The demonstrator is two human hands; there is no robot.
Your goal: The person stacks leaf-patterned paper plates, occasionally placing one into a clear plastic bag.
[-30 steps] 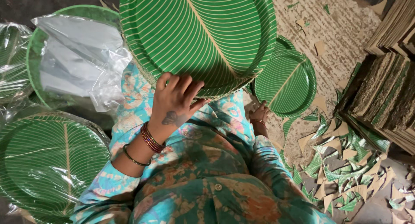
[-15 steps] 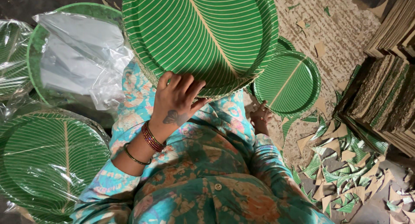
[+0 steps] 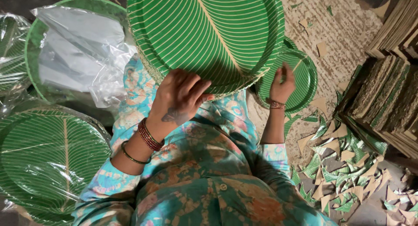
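Note:
A thick stack of large green paper plates (image 3: pixel 204 30) with a pale leaf-vein pattern rests tilted on my lap. My left hand (image 3: pixel 180 97), with bangles at the wrist, grips the stack's near rim, fingers spread over the top plate. Stretched out to the right, my right hand (image 3: pixel 282 83) has its fingers apart and lies on the rim of a second pile of green plates (image 3: pixel 305 73) on the floor, partly hidden behind the big stack. That hand holds nothing.
Plastic-wrapped plate stacks lie at the left (image 3: pixel 48 160) and far left (image 3: pixel 11 51); loose clear plastic (image 3: pixel 82 51) covers another plate. Piles of cut board sheets (image 3: pixel 387 95) stand at the right, and green and brown paper scraps (image 3: pixel 344 165) litter the floor.
My right hand has risen from beside my lap up to the pile of plates on the floor. The left hand and big stack have barely moved.

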